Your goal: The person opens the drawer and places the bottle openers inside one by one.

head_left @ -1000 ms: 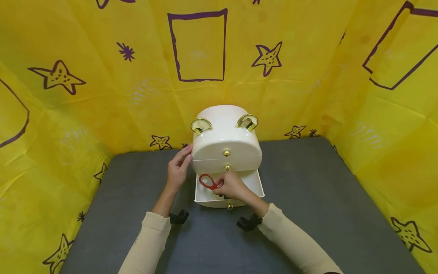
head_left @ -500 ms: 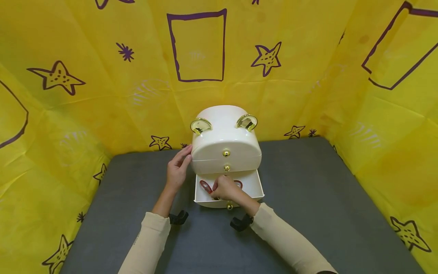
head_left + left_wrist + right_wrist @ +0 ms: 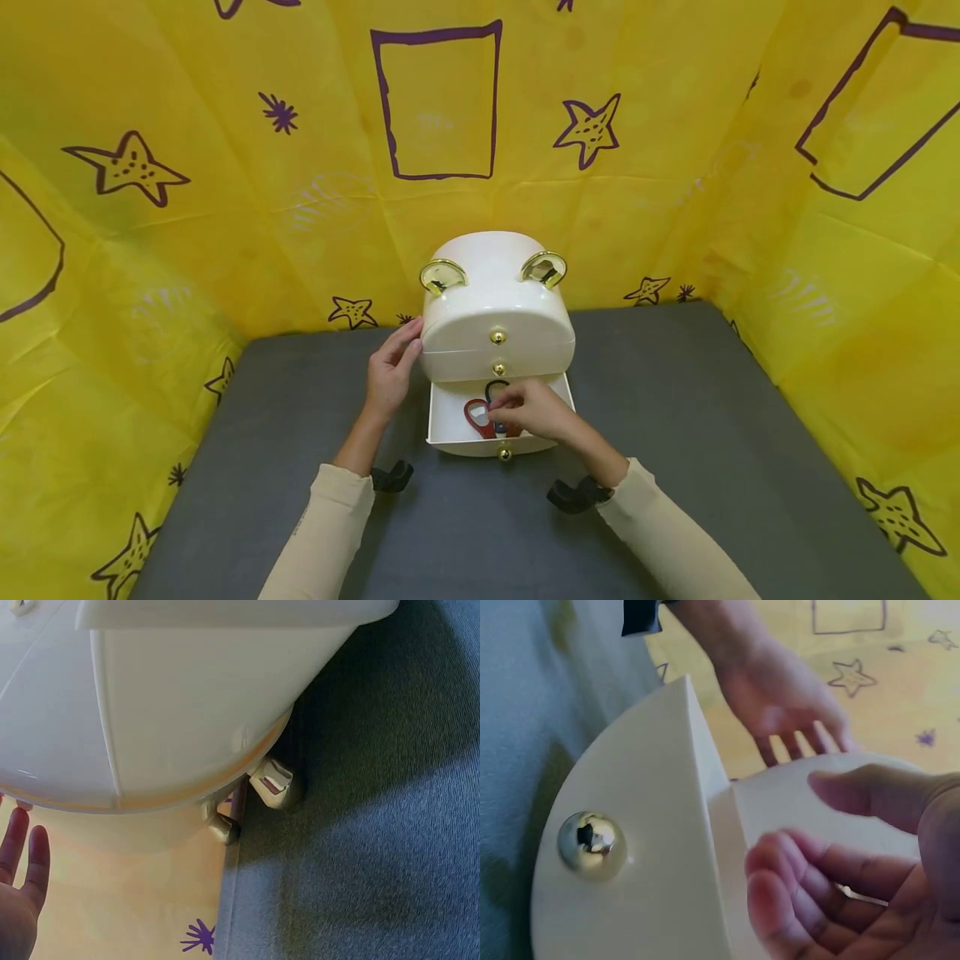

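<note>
A white storage box (image 3: 495, 287) with gold ears has its bottom drawer (image 3: 446, 412) pulled out. Inside lie red-handled scissors (image 3: 476, 416) and a black loop (image 3: 491, 388), partly covered by my right hand (image 3: 534, 408). That hand hovers over the drawer with its fingers loosely bent. In the right wrist view, a gap separates the thumb (image 3: 870, 791) from the fingers, and nothing is between them. My left hand (image 3: 392, 367) rests its fingertips against the box's left side, fingers fairly straight; the left wrist view shows only part of this hand (image 3: 22, 881).
The box stands on a dark grey table (image 3: 322, 417) near its back edge. Yellow cloth (image 3: 315, 225) with purple drawings encloses the back and sides. Gold knobs (image 3: 505, 453) stick out from the drawer fronts, and small gold feet (image 3: 274, 784) support the box.
My right hand held the red-handled scissors, lowered them into the drawer and let go. It has since shifted slightly right. My left hand has stayed on the box's side.
</note>
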The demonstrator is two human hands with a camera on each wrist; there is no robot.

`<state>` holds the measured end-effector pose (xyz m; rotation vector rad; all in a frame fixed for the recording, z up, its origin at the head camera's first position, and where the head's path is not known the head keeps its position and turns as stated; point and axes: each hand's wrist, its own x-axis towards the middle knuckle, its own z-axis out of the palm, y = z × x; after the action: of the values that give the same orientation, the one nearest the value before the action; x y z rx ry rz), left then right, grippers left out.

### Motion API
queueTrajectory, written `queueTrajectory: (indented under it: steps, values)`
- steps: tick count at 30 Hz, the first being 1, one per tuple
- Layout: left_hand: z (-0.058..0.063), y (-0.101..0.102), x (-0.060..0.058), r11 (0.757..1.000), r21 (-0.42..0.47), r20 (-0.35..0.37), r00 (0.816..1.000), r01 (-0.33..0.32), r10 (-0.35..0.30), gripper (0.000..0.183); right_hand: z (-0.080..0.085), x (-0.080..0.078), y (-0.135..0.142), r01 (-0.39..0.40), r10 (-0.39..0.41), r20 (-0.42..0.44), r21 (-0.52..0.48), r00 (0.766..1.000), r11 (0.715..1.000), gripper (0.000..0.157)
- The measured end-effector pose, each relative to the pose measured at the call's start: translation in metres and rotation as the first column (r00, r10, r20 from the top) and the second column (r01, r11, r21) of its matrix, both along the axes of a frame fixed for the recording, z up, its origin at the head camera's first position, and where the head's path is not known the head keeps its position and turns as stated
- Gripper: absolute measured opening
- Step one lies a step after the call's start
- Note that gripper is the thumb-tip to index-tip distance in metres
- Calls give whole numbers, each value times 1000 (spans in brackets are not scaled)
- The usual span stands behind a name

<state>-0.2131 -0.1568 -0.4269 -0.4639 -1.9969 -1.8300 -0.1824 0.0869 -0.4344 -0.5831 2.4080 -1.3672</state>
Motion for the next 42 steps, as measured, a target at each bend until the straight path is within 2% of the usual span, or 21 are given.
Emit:
queueTrajectory:
  steps: [7, 11, 15, 19, 22, 25, 28, 31, 36, 42]
  values:
    - [1, 0, 0, 1000, -9, -5, 1000, 7, -7, 31, 1, 24, 32, -81, 91, 80, -115, 993, 990, 19]
    - [1, 0, 0, 1000, -9, 1, 1000, 5, -5, 31, -4, 36, 43, -145, 165, 119, -162, 979, 976, 20]
    - [2, 1, 1, 1000, -5, 2, 1000, 1, -1, 31, -19, 47, 48, -186, 225, 172, -218, 959, 958, 25]
    - [4, 1, 2, 1000, -4, 11, 1000, 3, -3, 32, -44, 56, 46, -192, 253, 215, -272, 943, 943, 34]
    - [4, 1, 1, 1000, -13, 17, 1000, 2, -1, 32, -61, 62, 40, -130, 216, 265, -308, 940, 942, 39]
    - [4, 1, 1, 1000, -21, 23, 1000, -6, 6, 32, -74, 67, 30, 1, 116, 336, -328, 935, 945, 42]
    - [4, 1, 2, 1000, -29, 37, 999, -11, 12, 32, -80, 71, 18, 166, 4, 430, -356, 903, 920, 44]
    - [5, 1, 2, 999, -31, 51, 999, -13, 15, 33, -82, 73, 9, 276, -55, 487, -396, 872, 876, 45]
    - [4, 1, 1, 1000, -20, 39, 999, -6, 7, 32, -84, 75, 1, 362, -84, 530, -446, 844, 819, 48]
    - [3, 2, 1, 1000, -7, 9, 1000, -3, 3, 32, -92, 73, -2, 427, -130, 555, -447, 822, 786, 47]
